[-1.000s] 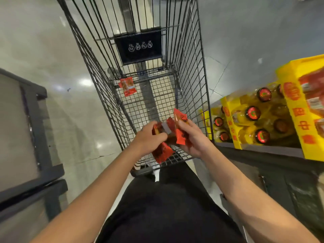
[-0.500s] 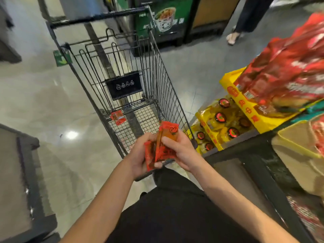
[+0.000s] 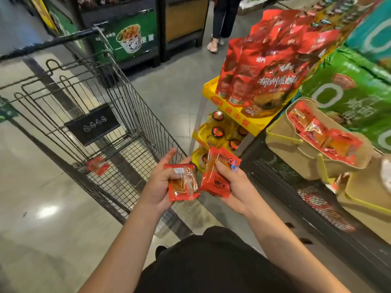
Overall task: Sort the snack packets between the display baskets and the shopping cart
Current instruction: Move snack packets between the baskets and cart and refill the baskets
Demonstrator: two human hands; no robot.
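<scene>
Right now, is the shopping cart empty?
No. One red snack packet lies on the shopping cart floor; nothing else is visible inside.

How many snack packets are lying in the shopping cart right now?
1: a single red packet lies on the shopping cart floor near its left side. None seem hidden.

Your path left into the shopping cart (image 3: 118, 127) open from above, yellow display rack (image 3: 230, 121) blocking ahead, beige display basket (image 3: 283, 142) open-topped to your right.
</scene>
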